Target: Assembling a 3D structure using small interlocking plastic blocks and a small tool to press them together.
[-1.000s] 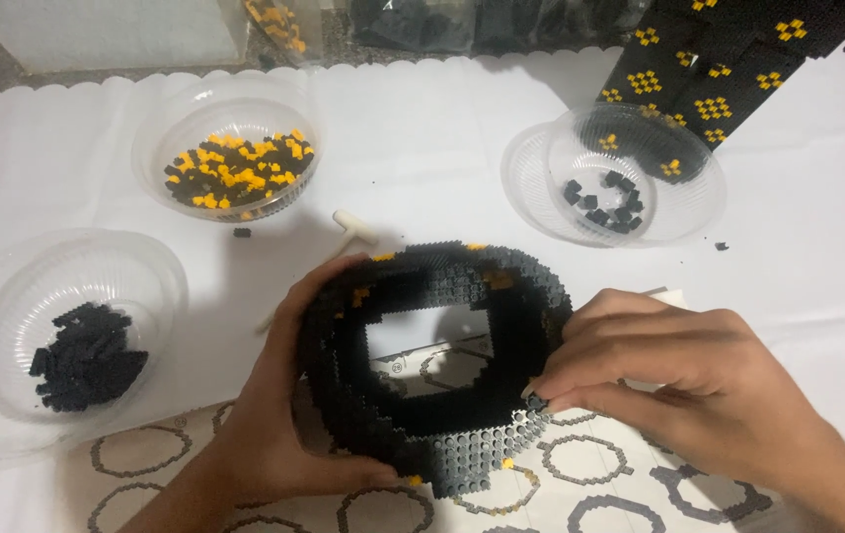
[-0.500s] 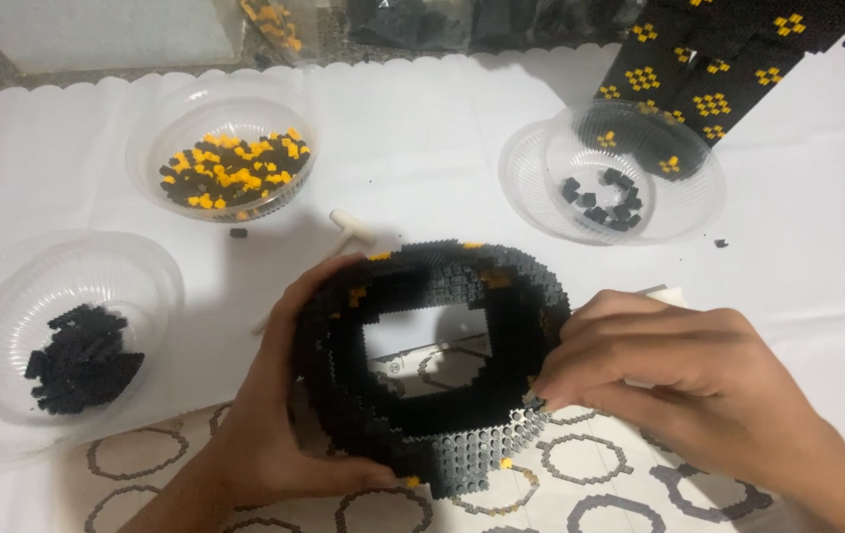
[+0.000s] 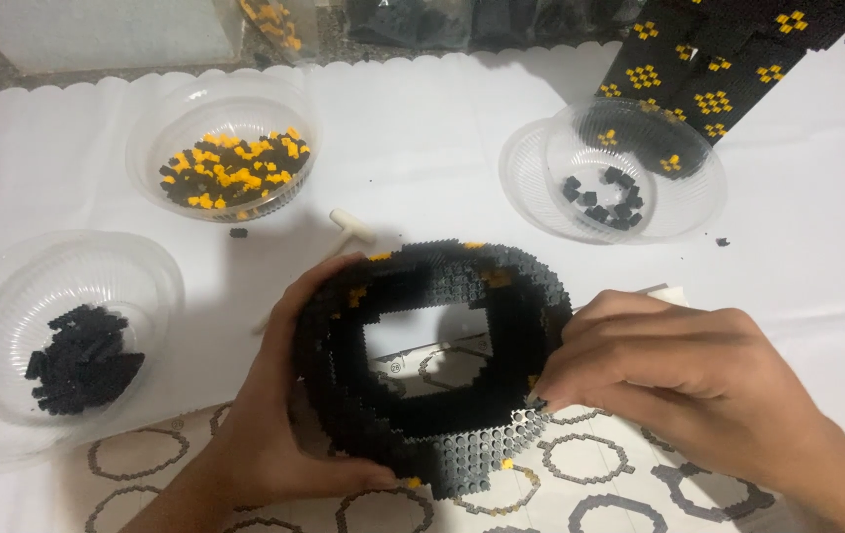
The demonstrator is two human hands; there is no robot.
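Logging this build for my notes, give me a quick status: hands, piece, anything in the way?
Left hand and right hand both grip the black ring-shaped brick model. Ring held tilted above patterned sheet. Nothing blocking.

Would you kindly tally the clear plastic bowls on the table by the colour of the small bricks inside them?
Clear plastic bowl of black bricks only: 2
Clear plastic bowl of mixed black and yellow bricks: 1
Total: 3 bowls
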